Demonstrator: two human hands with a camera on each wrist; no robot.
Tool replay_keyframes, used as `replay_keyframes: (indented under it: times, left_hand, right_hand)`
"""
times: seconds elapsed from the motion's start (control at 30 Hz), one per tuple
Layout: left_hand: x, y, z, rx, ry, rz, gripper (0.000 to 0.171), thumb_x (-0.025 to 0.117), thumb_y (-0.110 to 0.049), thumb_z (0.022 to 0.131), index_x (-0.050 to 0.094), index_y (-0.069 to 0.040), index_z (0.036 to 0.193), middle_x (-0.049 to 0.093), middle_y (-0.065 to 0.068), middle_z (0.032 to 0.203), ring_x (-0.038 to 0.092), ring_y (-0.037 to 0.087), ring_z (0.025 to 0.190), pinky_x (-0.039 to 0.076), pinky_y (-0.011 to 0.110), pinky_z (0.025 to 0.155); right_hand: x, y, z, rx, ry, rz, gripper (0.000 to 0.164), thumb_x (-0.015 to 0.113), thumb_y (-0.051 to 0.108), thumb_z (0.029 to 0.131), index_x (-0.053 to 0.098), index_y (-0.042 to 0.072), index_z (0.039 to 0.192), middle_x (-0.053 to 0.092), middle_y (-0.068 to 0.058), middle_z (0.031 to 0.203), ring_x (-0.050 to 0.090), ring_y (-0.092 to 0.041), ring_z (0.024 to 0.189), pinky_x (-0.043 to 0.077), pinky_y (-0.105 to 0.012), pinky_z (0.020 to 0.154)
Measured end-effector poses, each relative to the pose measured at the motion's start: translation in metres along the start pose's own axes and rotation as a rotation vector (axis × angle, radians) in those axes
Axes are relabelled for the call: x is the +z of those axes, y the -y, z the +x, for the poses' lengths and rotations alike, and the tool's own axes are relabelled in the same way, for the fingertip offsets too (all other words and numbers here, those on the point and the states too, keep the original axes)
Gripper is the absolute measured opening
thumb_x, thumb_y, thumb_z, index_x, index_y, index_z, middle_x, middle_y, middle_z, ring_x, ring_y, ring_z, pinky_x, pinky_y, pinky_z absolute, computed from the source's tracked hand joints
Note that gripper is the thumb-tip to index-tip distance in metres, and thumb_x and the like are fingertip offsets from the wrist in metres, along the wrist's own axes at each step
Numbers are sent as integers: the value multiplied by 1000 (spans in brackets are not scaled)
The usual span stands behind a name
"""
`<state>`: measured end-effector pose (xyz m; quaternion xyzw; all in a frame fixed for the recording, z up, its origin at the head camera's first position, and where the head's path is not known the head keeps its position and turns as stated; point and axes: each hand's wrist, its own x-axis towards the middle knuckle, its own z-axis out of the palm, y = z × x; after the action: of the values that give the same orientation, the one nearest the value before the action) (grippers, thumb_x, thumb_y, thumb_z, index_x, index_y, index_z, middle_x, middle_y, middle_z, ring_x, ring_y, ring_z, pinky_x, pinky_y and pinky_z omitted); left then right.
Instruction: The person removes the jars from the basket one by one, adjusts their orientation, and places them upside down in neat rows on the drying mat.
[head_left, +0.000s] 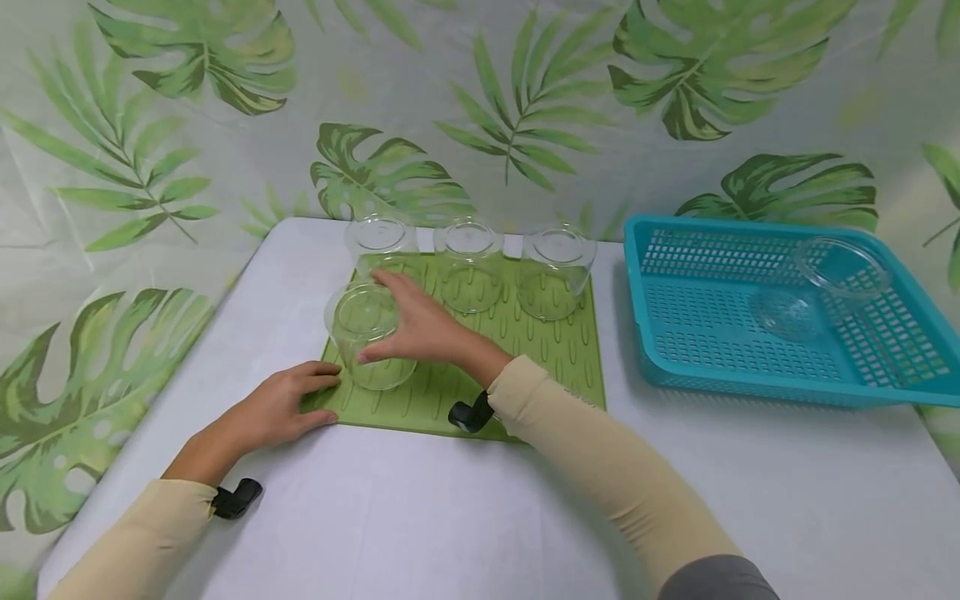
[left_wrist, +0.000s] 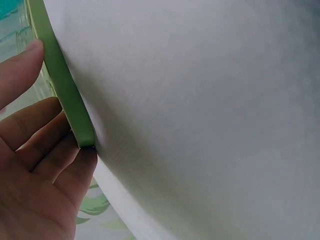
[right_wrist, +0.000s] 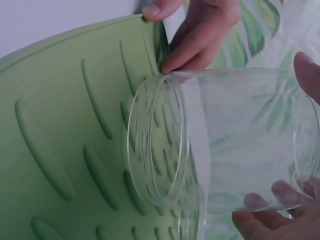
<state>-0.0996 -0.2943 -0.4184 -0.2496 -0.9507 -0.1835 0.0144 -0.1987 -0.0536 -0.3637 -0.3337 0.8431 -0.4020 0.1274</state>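
Upside down on the left front of a green ridged mat point(head_left: 450, 375) stands a clear glass jar point(head_left: 358, 321). My right hand point(head_left: 423, 329) grips it from the right, near its raised base, thumb on the near side and fingers on the far side. In the right wrist view, the rim of the jar point(right_wrist: 240, 135) is at the mat. My left hand point(head_left: 277, 408) rests at the mat's front left corner, thumb and fingers touching its edges. Behind, three more upturned jars stand in a row: left point(head_left: 381, 237), middle point(head_left: 468, 271) and right point(head_left: 557, 279).
To the right sits a blue slotted plastic basket point(head_left: 750, 225) with a clear glass jar point(head_left: 843, 271) lying tilted inside. A white cloth point(head_left: 420, 517) covers the table. A leaf-print curtain point(head_left: 540, 83) hangs close behind the back row of jars.
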Motion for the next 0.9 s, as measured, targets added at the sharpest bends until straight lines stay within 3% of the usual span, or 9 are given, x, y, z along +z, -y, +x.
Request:
replay_keyframes:
  times: [0.9]
  left_hand:
    - [1, 0, -1, -25, 30, -32, 44, 78, -11, 83, 66, 8, 120, 61, 22, 130, 59, 42, 121, 50, 56, 98]
  right_hand:
    - [9, -4, 6, -28, -24, -14, 111, 85, 44, 75, 17, 20, 159, 22, -4, 165, 29, -24, 151, 36, -51, 119]
